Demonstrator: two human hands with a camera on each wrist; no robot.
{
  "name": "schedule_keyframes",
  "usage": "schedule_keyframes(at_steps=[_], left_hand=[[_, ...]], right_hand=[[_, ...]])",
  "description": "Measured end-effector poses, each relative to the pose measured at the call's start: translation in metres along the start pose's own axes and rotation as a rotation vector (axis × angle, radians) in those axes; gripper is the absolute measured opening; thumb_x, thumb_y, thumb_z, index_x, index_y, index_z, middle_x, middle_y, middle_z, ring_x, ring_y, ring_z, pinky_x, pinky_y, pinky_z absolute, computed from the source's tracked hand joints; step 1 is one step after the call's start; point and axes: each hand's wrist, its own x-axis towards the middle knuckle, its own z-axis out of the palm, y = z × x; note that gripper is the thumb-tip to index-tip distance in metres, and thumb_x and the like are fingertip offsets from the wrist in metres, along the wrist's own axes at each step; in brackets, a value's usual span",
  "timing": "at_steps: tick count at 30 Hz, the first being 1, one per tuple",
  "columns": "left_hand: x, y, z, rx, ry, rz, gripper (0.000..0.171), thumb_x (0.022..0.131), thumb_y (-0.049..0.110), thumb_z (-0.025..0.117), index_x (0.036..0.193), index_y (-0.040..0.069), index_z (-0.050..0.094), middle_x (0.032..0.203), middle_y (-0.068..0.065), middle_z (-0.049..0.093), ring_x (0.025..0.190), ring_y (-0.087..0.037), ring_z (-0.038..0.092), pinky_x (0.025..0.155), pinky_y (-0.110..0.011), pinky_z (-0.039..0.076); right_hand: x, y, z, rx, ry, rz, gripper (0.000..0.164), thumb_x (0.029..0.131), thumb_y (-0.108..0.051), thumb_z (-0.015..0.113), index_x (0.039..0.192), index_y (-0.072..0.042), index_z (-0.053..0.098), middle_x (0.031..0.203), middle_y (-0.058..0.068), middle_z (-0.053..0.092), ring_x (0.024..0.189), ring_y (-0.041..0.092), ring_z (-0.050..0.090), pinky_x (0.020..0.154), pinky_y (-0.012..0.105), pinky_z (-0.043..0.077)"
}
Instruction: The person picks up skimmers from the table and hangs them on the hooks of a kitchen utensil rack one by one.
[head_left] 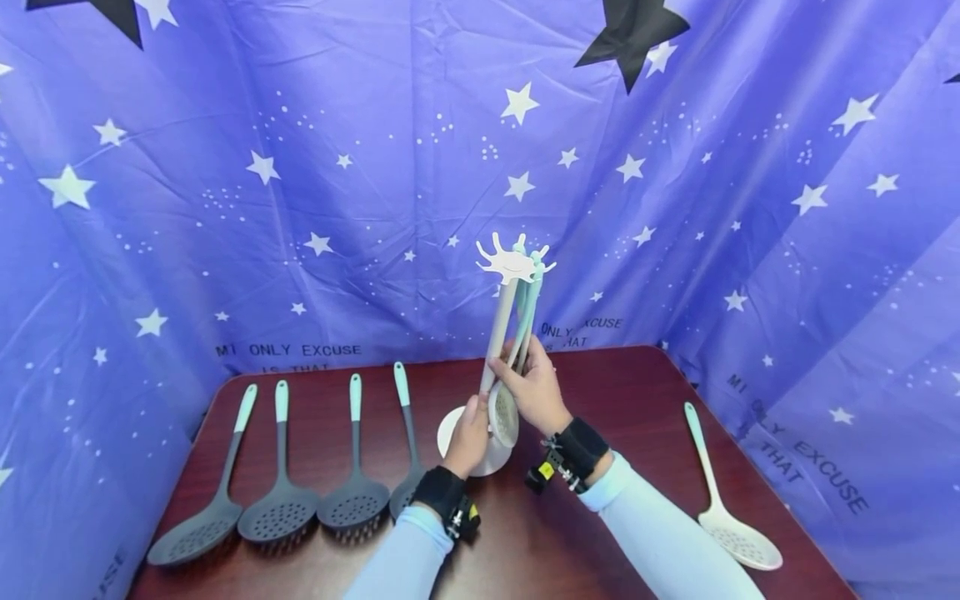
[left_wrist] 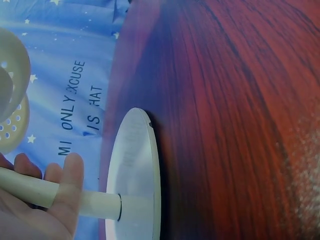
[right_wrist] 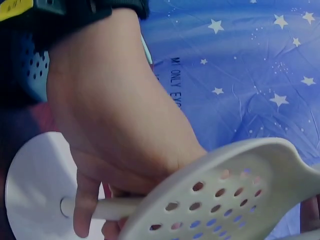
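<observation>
**Steady the post, seat the handle**

Head view: we find the pale spoon [head_left: 504,417] on the right side of the stand [head_left: 497,337], its handle rising to the hooks [head_left: 516,264]. The right hand [head_left: 542,392] pinches that handle, thumb on the near side. The left hand [head_left: 467,439] wraps the post low down. We take the step to be hanging; whether the hole has caught, we cannot tell. We would check that before letting go.

Left wrist view: fingers curled round the post, just beside the base [left_wrist: 132,170]. A good low brace, we judge; press down so nothing tips. Two pierced heads [left_wrist: 12,122] hang close, so guide the handle without knocking the neighbour.

Right wrist view: the spoon's bowl partly covers the left hand. We would leave those knuckles clearance.
</observation>
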Motion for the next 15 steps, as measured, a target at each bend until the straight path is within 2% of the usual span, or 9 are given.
schedule_keyframes(at_steps=[6, 11, 15], left_hand=[[-0.010, 0.001, 0.006, -0.016, 0.002, -0.029, 0.052, 0.112, 0.052, 0.026, 0.104, 0.008, 0.053, 0.085, -0.003, 0.053, 0.078, -0.017, 0.052, 0.073, -0.034, 0.046], [-0.013, 0.004, 0.011, -0.003, 0.014, -0.024, 0.048, 0.114, 0.048, 0.028, 0.099, 0.008, 0.050, 0.080, -0.001, 0.048, 0.070, -0.016, 0.047, 0.066, -0.032, 0.042], [-0.009, 0.009, 0.007, -0.007, 0.030, -0.014, 0.048, 0.114, 0.046, 0.028, 0.100, 0.007, 0.051, 0.083, -0.007, 0.054, 0.073, -0.017, 0.050, 0.069, -0.033, 0.044]], right_hand=[[-0.001, 0.003, -0.009, 0.137, -0.090, -0.011, 0.031, 0.095, 0.000, 0.072, 0.117, 0.007, 0.050, 0.094, 0.015, 0.065, 0.084, 0.017, 0.067, 0.075, 0.030, 0.058], [0.000, 0.003, -0.020, 0.130, -0.162, -0.024, 0.030, 0.096, 0.004, 0.070, 0.118, 0.006, 0.051, 0.096, 0.010, 0.063, 0.086, 0.016, 0.068, 0.075, 0.030, 0.058], [0.001, 0.000, -0.029, 0.086, -0.240, -0.040, 0.043, 0.095, 0.001, 0.072, 0.131, 0.004, 0.049, 0.111, 0.017, 0.065, 0.099, 0.022, 0.068, 0.084, 0.033, 0.059]])
